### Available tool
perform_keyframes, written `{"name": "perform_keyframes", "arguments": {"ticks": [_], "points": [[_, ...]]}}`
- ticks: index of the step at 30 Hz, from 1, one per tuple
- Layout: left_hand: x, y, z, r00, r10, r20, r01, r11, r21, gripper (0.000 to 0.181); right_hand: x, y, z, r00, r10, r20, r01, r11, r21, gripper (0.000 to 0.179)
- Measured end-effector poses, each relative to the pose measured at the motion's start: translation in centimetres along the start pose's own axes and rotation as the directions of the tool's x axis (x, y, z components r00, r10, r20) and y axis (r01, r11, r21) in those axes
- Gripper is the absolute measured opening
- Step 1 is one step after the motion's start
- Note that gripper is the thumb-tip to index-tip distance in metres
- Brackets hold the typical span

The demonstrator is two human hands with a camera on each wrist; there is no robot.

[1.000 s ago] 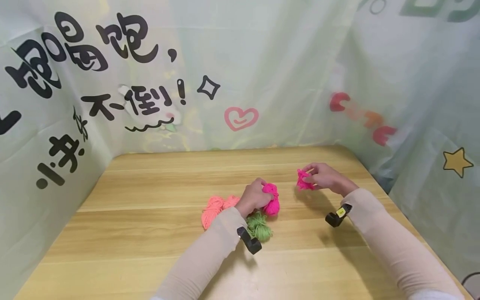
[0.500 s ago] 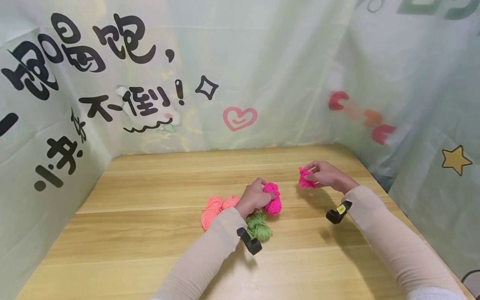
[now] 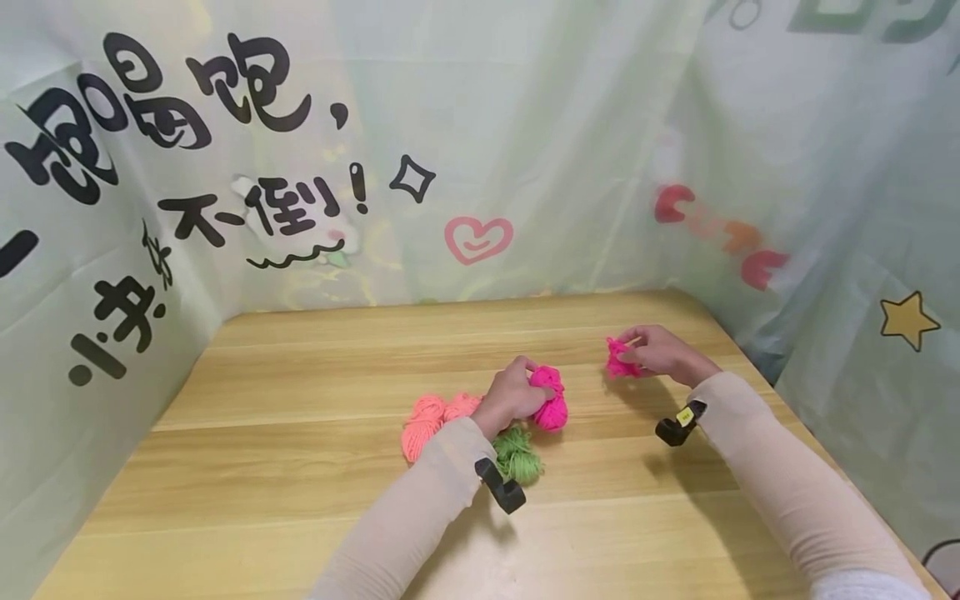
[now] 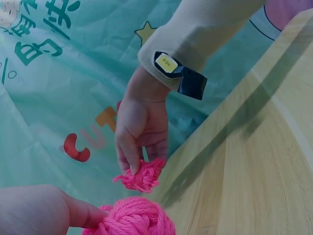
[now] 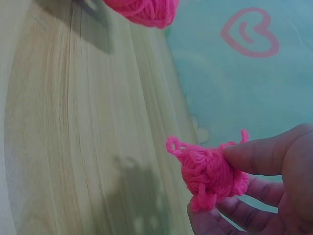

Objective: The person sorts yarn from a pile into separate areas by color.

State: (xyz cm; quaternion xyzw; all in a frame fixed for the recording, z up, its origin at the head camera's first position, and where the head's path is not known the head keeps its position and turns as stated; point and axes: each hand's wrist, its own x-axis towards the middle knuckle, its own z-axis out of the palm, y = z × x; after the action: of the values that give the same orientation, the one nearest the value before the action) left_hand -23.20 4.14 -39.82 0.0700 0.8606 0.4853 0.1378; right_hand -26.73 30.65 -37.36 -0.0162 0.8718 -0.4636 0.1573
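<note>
My left hand (image 3: 516,392) grips a hot-pink ball of yarn (image 3: 551,404), with the thumb pressed against its side in the left wrist view. To the right, my right hand (image 3: 657,350) pinches a smaller knotted piece of hot-pink yarn (image 5: 210,176) between thumb and fingers. Short loops stick out of this small piece, and its shadow falls on the table below it. A green bundle of yarn (image 3: 519,457) lies just below my left hand in the head view. Left of that hand sit coral skeins of yarn (image 3: 423,425), partly covered by my wrist and sleeve.
The wooden table (image 3: 300,483) reaches back to a pale printed cloth (image 3: 570,167) that hangs behind and on both sides. A black camera mount (image 3: 501,487) is strapped on the left sleeve, another mount (image 3: 678,425) on the right.
My right hand has shifted slightly to the right with the small pink piece. My left hand and its pink ball have also edged a little right. The coral and green yarn stay put.
</note>
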Motion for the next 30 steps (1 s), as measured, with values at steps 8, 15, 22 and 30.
{"name": "perform_keyframes", "arguments": {"ticks": [8, 15, 22, 30], "points": [[-0.2, 0.3, 0.1, 1.0, -0.016, 0.024, 0.017, 1.0, -0.009, 0.038, 0.0, 0.8, -0.5, 0.999, 0.012, -0.033, -0.012, 1.0, -0.023, 0.044], [-0.2, 0.2, 0.2, 0.999, -0.028, 0.03, 0.029, 0.999, -0.018, 0.039, 0.0, 1.3, -0.6, 0.998, 0.013, -0.055, -0.016, 0.999, -0.051, 0.042], [-0.1, -0.1, 0.4, 0.999, -0.036, 0.024, 0.036, 0.999, -0.014, 0.039, 0.4, 2.3, -0.6, 0.998, 0.021, -0.064, -0.023, 0.999, -0.031, 0.042], [0.2, -0.1, 0.4, 0.999, -0.029, 0.015, 0.029, 1.0, -0.005, 0.042, 0.9, 3.3, -0.5, 0.994, 0.038, -0.104, -0.045, 0.997, -0.063, 0.039]]}}
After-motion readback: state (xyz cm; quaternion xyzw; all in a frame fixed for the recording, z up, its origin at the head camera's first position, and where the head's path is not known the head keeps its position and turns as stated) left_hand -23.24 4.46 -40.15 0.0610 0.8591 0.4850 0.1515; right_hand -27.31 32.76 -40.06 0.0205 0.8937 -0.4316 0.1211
